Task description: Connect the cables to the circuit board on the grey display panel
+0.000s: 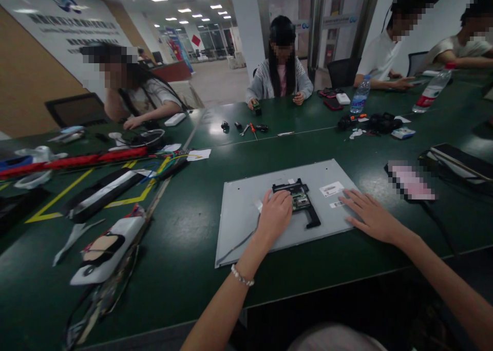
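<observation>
A flat grey panel (246, 197), like the back of a display, lies before me on the green table. On it sits a black plastic frame (314, 218) around a small green circuit board (300, 202). My left hand (276, 212) is over the left side of the frame, fingers together and bent down. Whatever lies beneath those fingertips is hidden. A thin grey cable (241, 244) runs from under this hand to the panel's lower left corner. My right hand (372, 215) rests flat at the panel's right edge, fingers spread beside the white labels (331, 188).
Right of the panel lies a phone (411, 181) with a cable. A screwdriver (253, 131) and small tools lie farther back. Bottles (361, 95) stand at the right. Wires, a black-and-white strip (103, 191) and a white pack (110, 245) cover the left. Several people sit around.
</observation>
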`<action>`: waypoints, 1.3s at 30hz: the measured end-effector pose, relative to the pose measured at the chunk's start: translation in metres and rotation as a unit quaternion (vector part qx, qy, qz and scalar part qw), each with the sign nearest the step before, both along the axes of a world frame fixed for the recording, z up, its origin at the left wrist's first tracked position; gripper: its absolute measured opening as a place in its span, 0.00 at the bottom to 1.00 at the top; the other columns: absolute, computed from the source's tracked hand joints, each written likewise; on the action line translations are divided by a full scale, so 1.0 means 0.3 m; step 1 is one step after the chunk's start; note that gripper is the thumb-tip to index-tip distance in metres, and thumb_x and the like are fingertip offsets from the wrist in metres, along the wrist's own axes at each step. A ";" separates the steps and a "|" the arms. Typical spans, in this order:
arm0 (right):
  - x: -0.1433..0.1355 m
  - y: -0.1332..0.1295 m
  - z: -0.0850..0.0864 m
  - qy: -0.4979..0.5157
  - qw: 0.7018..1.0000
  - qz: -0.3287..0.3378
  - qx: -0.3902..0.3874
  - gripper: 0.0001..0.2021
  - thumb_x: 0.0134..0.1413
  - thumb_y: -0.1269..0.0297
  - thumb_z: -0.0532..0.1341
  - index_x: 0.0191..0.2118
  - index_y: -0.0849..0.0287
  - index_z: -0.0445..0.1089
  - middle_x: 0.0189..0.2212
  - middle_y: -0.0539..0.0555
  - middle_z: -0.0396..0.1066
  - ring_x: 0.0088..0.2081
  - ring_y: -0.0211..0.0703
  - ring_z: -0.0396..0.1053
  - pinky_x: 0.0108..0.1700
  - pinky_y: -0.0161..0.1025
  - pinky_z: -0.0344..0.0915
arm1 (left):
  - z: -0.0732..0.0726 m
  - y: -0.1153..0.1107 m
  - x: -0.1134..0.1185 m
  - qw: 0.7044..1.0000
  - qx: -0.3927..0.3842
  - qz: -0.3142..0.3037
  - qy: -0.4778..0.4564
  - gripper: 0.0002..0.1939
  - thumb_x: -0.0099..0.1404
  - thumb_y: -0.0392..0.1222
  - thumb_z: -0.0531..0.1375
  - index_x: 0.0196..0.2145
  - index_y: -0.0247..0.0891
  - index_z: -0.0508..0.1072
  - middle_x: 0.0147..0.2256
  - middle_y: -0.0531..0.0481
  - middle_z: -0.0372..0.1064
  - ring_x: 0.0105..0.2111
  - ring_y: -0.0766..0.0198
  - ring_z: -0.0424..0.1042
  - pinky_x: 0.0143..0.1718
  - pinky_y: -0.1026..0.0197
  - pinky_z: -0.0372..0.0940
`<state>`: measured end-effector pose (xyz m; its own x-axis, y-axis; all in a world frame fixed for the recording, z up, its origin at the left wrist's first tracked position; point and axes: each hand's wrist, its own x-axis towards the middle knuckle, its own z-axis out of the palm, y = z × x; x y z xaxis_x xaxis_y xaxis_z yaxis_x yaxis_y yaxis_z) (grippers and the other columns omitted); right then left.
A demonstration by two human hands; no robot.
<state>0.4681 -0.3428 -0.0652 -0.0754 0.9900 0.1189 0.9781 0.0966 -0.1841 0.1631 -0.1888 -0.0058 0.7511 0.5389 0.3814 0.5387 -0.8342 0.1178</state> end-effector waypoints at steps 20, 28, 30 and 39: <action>-0.417 0.311 0.054 0.016 0.986 0.165 0.003 0.31 0.68 0.49 0.44 0.68 0.62 0.53 0.70 0.62 0.43 0.70 0.55 0.39 0.67 0.59 0.42 | -0.008 -0.016 -0.020 1.000 0.016 -0.008 0.023 0.13 0.70 0.34 0.51 0.49 0.37 0.71 0.54 0.44 0.70 0.55 0.57 0.67 0.64 0.44 0.50; -0.584 0.422 0.007 -0.028 0.985 0.170 0.027 0.31 0.61 0.63 0.51 0.68 0.67 0.52 0.64 0.66 0.58 0.66 0.59 0.52 0.68 0.60 0.37 | -0.010 -0.006 -0.016 0.998 0.038 0.007 0.050 0.14 0.71 0.34 0.49 0.48 0.35 0.72 0.50 0.43 0.72 0.56 0.56 0.66 0.63 0.47 0.52; -0.604 0.431 -0.003 -0.032 0.985 0.164 0.036 0.31 0.61 0.65 0.50 0.69 0.67 0.51 0.64 0.66 0.58 0.66 0.59 0.52 0.68 0.60 0.37 | -0.011 -0.001 -0.017 0.998 0.038 0.013 0.053 0.14 0.70 0.34 0.49 0.47 0.36 0.73 0.49 0.44 0.72 0.54 0.57 0.66 0.63 0.48 0.52; -0.598 0.422 0.048 0.043 0.987 0.155 0.022 0.29 0.63 0.56 0.51 0.66 0.65 0.57 0.66 0.64 0.55 0.68 0.56 0.48 0.68 0.57 0.40 | -0.003 0.021 -0.040 0.995 0.017 0.093 0.037 0.13 0.70 0.35 0.51 0.47 0.39 0.72 0.50 0.45 0.71 0.54 0.56 0.66 0.62 0.46 0.54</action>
<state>0.2886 -0.2162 -0.0508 -0.3613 0.9149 0.1798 0.8815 0.3980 -0.2541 0.1512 -0.1825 -0.0067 0.6666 0.6583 0.3497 0.6898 -0.7226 0.0454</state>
